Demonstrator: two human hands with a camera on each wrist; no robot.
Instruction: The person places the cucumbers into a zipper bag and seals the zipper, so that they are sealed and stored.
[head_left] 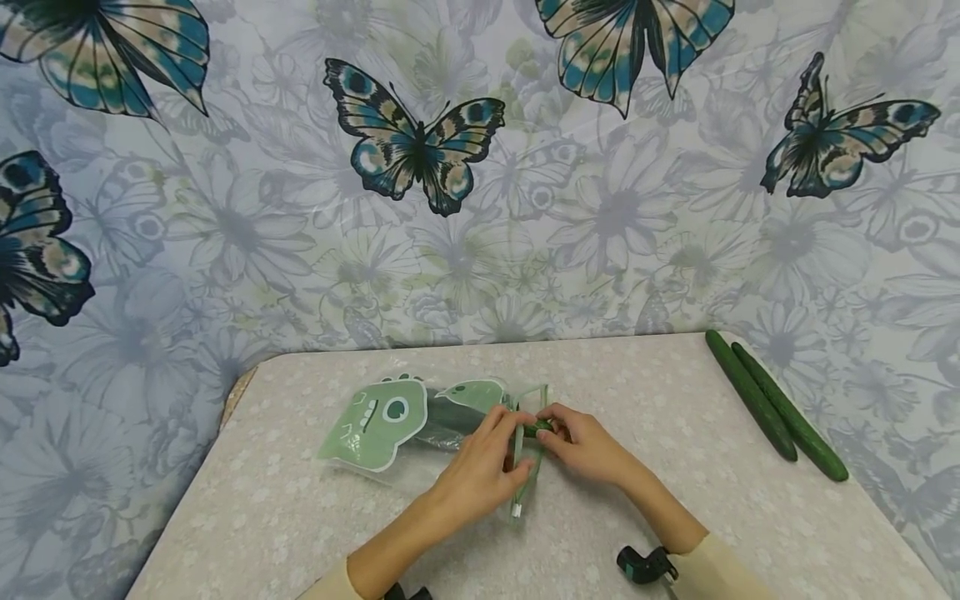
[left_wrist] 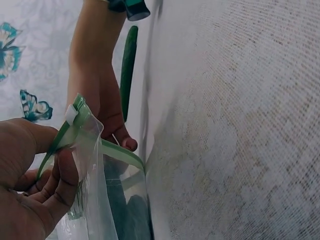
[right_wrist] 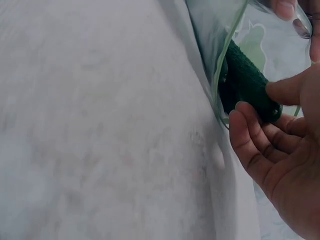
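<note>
Butterfly-print backdrop (head_left: 480, 275) over a pale desk (head_left: 247, 500): cucumber (right_wrist: 247, 82) at the mouth of a zip bag (head_left: 378, 429)

Grey-lilac flowers fill the backdrop around teal, tan and black butterflies (head_left: 418, 154), and it reaches down to the desk's far edge. At the middle of the desk, the cucumber lies partly inside the zip bag, its blunt end showing at the opening. Seen from the head, its long axis runs roughly left to right along the bag, that end pointing right; in the right wrist view it slants from upper left, within the bag, down to the fingertips.

Clear film printed with a green, white-outlined cartoon creature makes up the bag. It lies on its side, mouth to the right, edged by a green zip strip (left_wrist: 122, 152) with a white slider (left_wrist: 71, 115). Long dark contents show through the film; how many pieces are in there I cannot tell.

Narrowly closed, the right hand (head_left: 585, 443) holds the cucumber's end between thumb and fingers. The left hand (head_left: 482, 467) pinches the zip edge of the bag, its fingers curled and little gap left to the thumb. Cream sleeves (head_left: 720, 575) cover the forearms near the lower edge.

Well apart, near the desk's right edge, two more cucumbers (head_left: 750, 396) lie close together, almost parallel, running from the far edge toward the near right.
</note>
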